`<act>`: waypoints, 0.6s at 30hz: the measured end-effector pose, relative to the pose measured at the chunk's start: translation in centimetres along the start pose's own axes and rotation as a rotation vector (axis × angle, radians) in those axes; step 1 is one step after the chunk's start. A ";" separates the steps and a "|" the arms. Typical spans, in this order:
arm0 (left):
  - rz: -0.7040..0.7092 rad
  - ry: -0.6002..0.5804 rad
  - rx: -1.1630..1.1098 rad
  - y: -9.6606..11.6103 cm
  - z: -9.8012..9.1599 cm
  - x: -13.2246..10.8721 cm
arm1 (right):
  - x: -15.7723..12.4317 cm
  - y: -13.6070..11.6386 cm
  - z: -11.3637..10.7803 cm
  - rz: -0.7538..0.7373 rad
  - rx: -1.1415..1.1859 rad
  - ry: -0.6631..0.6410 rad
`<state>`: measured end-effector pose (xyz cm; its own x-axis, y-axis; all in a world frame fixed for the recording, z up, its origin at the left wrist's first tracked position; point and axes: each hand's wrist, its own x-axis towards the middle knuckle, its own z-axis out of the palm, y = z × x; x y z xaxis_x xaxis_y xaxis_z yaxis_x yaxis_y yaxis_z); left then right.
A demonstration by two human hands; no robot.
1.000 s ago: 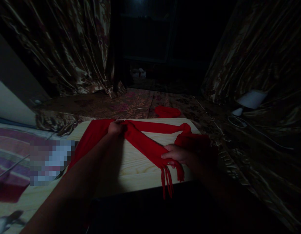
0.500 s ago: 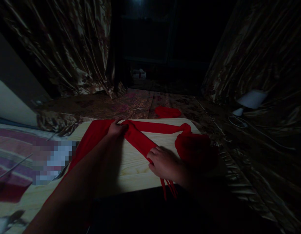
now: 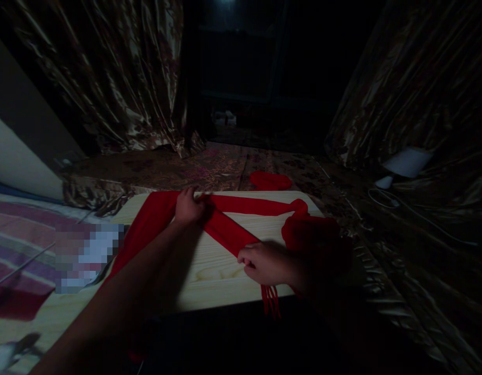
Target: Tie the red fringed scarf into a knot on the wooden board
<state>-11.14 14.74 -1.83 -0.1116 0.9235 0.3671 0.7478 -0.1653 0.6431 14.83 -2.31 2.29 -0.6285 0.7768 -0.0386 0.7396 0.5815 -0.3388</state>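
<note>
A long red scarf (image 3: 229,232) with a fringed end lies across a pale wooden table (image 3: 213,273). My left hand (image 3: 189,205) is closed on the scarf at the fold near the table's far edge. Nearer to me, my right hand (image 3: 270,263) grips the band that slants down from that fold, its fingers curled round the cloth. Below the right hand the red fringe hangs over the front edge. From the fold, another strip runs right to a bunched red heap (image 3: 311,234). A wide red stretch passes under my left forearm.
Beyond the table lies a separate red cloth piece (image 3: 270,180) on a patterned cover. A small white lamp (image 3: 408,161) with a cord stands at right. On the left are a blurred-out object (image 3: 94,255) and striped bedding (image 3: 22,229). Curtains (image 3: 147,78) frame a dark window.
My left hand has turned and its fingers have shifted at the fold. My right hand has moved slightly right and rolled over, keeping the scarf band stretched; the fringe swings a little.
</note>
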 end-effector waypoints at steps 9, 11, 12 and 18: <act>0.498 -0.467 0.375 2.2 1.4 -5.8 | 1.2 0.5 1.4 0.077 -0.115 0.246; 0.464 -0.506 0.415 1.2 1.7 -6.3 | 0.9 1.0 2.4 0.065 -0.134 0.206; 0.462 -0.522 0.421 0.8 1.9 -6.4 | 0.7 1.3 2.9 0.067 -0.136 0.174; 0.500 -0.402 0.360 0.2 1.8 -6.9 | -0.1 2.2 4.3 0.096 -0.115 0.051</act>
<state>-8.99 8.99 -5.42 0.4956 0.8348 0.2396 0.8231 -0.5395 0.1772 15.48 -2.20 -2.49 -0.5430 0.8396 -0.0166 0.8201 0.5259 -0.2255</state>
